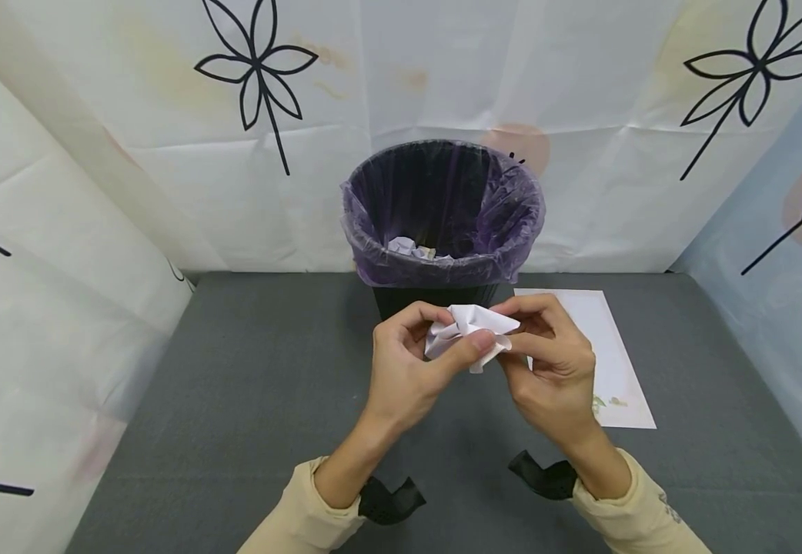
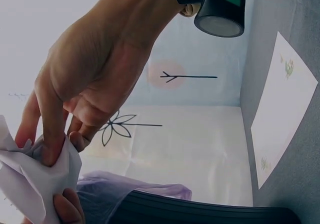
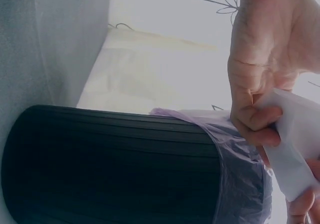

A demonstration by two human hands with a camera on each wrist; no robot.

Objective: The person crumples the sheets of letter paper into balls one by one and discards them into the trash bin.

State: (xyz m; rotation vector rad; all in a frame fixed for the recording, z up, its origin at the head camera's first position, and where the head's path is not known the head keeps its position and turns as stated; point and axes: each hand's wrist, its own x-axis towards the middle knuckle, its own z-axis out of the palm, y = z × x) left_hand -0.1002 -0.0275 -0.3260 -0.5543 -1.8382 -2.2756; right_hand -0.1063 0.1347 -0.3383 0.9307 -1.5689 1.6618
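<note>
Biggest first: we had the patterned cloth (image 1: 436,77) behind, then the grey table (image 1: 269,369). Black bin (image 3: 115,169) stood upright at the far side of it, with a purple liner (image 1: 436,271) folded over the rim. Next down, a flat sheet (image 1: 626,362) lay right of the bin; we saw faint printed marks and no crumpling, so we logged it as untouched.

Both hands worked in front of the bin, above the table. Left hand (image 1: 408,377): fingers bent, thumb pressed over the paper, firm hold. Right hand (image 1: 555,369): fingers curled in, pinching the paper's other side. Neither was spread open.

The crumpled paper (image 1: 470,327) was between them, held up just nearer us than the bin, not in it. We judged it partway: folded and bunched, but loose edges stuck out, so not a tight ball.

Smallest, we spotted paper wads (image 1: 402,246) inside the liner, already in the bin; count unclear, front rim hid part. So we marked: some binned, one in hand, one flat sheet left.
</note>
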